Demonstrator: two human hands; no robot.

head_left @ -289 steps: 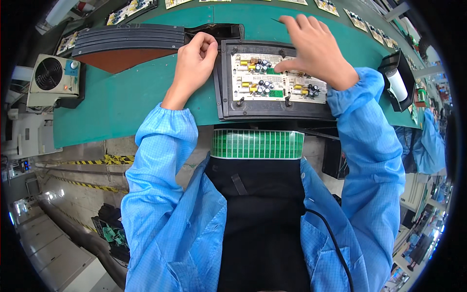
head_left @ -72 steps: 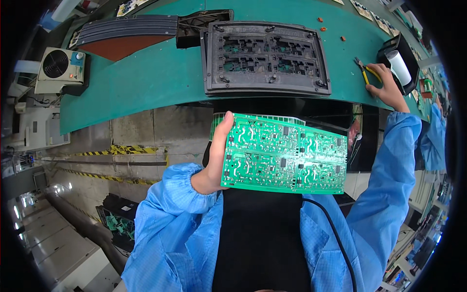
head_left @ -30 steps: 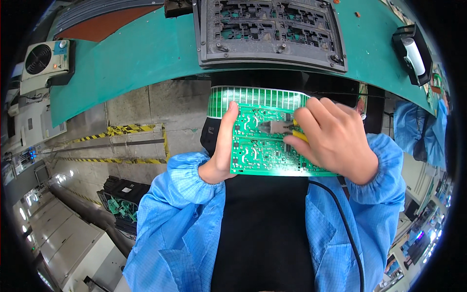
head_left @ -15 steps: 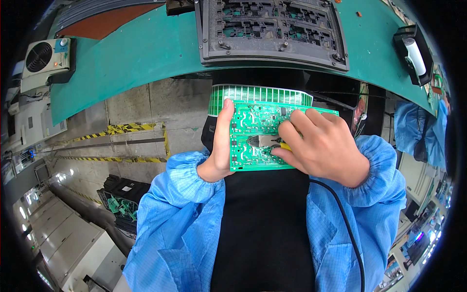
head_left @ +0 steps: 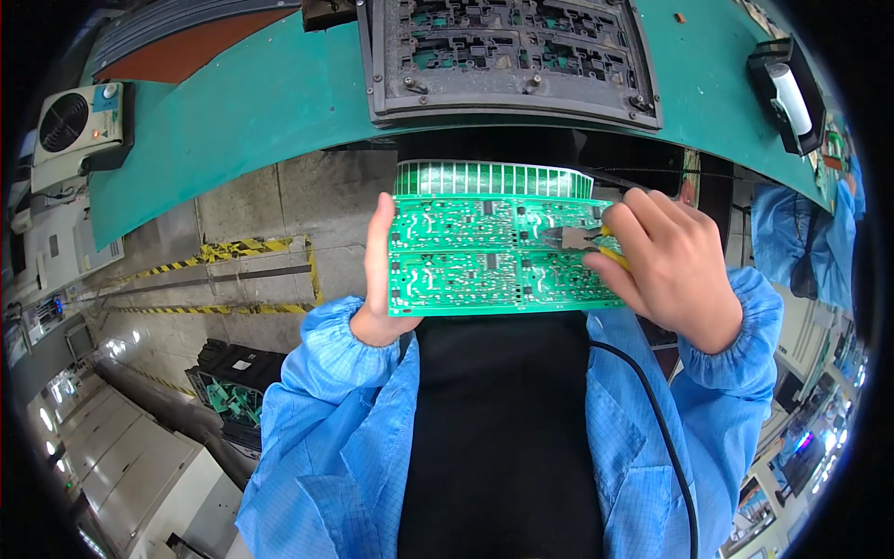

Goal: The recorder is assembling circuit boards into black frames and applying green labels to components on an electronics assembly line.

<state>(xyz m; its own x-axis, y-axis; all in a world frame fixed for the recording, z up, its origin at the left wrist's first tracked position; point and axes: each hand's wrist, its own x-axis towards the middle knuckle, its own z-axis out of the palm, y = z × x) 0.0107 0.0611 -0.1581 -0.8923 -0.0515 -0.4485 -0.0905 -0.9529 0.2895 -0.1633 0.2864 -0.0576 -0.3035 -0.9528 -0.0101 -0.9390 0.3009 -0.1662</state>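
A green circuit board panel (head_left: 456,270), divided into several like sections dotted with small parts, is held out in front of my body. My left hand (head_left: 377,270) grips its left edge, with the thumb up along the side and the other fingers hidden beneath. In my right hand (head_left: 675,261) is a pair of cutting pliers (head_left: 573,238) with yellow handles. Their metal jaws lie over the right half of the board, near its middle seam; whether they touch it I cannot tell. Just beyond the board's far edge shows a strip of green-and-white labels (head_left: 494,179).
On the green bench (head_left: 251,130) ahead stands a dark fixture tray (head_left: 517,102) with cut-outs. A fan unit (head_left: 79,126) sits at the left, a black holder with a white roll (head_left: 790,98) at the right. A black crate (head_left: 237,382) of green scraps stands on the floor.
The board has shifted left, showing more of its right half. My right hand and the pliers have moved right and slightly up, from the left sections to the right ones.
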